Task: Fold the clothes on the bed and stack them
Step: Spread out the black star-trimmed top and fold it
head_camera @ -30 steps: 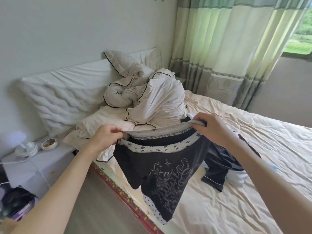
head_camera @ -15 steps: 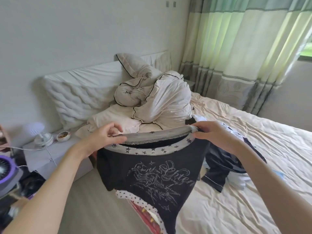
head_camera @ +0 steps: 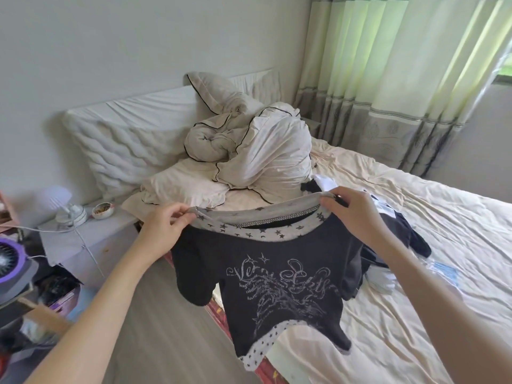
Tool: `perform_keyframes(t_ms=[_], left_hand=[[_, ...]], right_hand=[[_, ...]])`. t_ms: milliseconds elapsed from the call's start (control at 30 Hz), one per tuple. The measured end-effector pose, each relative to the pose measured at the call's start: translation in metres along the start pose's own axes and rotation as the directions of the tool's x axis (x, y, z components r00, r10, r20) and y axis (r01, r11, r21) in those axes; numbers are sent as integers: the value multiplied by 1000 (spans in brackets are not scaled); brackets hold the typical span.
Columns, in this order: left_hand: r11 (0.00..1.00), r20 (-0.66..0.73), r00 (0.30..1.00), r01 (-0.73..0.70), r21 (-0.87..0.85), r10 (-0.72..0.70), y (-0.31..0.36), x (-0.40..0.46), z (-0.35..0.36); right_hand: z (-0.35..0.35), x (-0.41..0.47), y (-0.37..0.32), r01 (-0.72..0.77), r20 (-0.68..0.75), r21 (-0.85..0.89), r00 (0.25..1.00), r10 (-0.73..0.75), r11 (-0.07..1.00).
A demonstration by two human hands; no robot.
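Both hands, the left hand (head_camera: 163, 231) and right hand (head_camera: 357, 214), pinch the starry neckline of a dark printed top (head_camera: 274, 278), holding it up mid-frame over the bed's edge. Next, I think, it must lie flat on the cream bedsheet (head_camera: 415, 314) for folding. More dark clothes (head_camera: 401, 239) wait behind, then a bundled duvet (head_camera: 263, 151) and green curtains (head_camera: 401, 65).

The short-sleeved cotton top (head_camera: 279, 278) is dark navy, with pale silvery script and line art across its chest and a grey neckband and hem edging dotted with dark stars. The rumpled bed sheet (head_camera: 415, 314) is pale cream. The bunched duvet (head_camera: 263, 156) is off-white with thin black piping. The pleated curtain (head_camera: 393, 65) runs pale green over a grey patterned band.
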State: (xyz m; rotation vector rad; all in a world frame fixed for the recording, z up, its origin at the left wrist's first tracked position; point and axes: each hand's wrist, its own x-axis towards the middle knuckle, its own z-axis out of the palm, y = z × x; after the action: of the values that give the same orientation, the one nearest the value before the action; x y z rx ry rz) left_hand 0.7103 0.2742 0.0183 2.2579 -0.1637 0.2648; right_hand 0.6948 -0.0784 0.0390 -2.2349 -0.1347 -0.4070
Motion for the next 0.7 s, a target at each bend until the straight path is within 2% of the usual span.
perform_keyframes(t_ms=[100,233,300,500,700], left_hand=[[998,-68,998,-1,-63,-3,-5,-13,13],[997,-18,999,50,-54,-51,-13,-24,26],[996,13,997,75,-50,-74,-16,-31,26],[990,193,972,141,-21,-135,-29,-58,9],[972,404,885,231,47,-230,-42,-110,10]], right_hand=[[-1,-8,6,-25,96,4,995,24,1000],[-5,-23,7,-83,286,51,956,65,995],[-7,-33,8,-123,324,111,943,81,986],[2,-66,18,-154,255,64,958,133,986],[21,-122,24,-254,159,-126,949,272,959]])
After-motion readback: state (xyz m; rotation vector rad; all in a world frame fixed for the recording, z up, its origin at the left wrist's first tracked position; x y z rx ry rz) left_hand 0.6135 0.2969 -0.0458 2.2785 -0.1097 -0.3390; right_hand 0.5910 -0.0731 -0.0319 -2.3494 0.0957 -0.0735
